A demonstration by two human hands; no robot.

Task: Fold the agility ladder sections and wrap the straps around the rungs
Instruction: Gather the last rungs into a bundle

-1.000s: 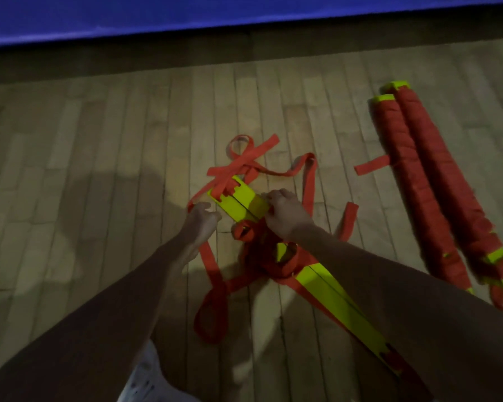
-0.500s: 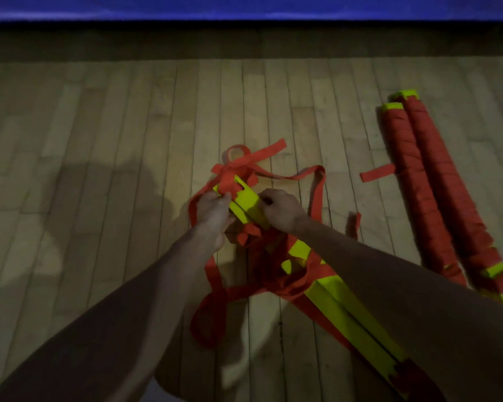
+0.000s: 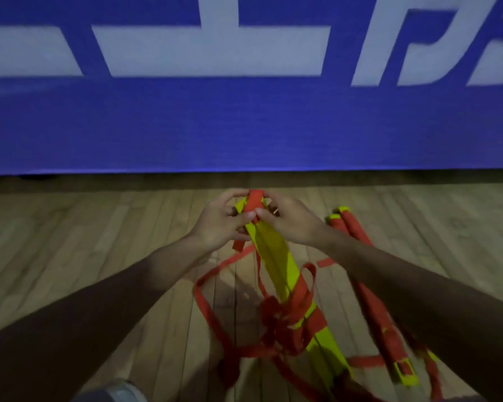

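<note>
Head view:
- The left hand point(image 3: 219, 226) is curled closed. Its thumb and fingertips pinch the red strap point(image 3: 255, 202) where it crosses the far end of the stacked yellow rungs point(image 3: 276, 256).
- The right hand point(image 3: 292, 224) is also curled closed. It grips the same end of the rungs from the other side, with its thumb pressed on the strap next to the left thumb.
- The rungs are held between the two hands. Their long axis runs from the raised far end down and to the right, toward the person, so the stack is tilted. The near end is low, by the frame's bottom edge.
- Around the middle of the stack the strap is bunched and wound. Loose loops of it trail over the wooden floor point(image 3: 70, 256) to the left and below.
- Two wrapped ladder bundles point(image 3: 353, 227) lie on the floor just right of the right forearm, pointing roughly the same way.
- A blue banner point(image 3: 244, 126) with pale lettering stands beyond the floor.
</note>
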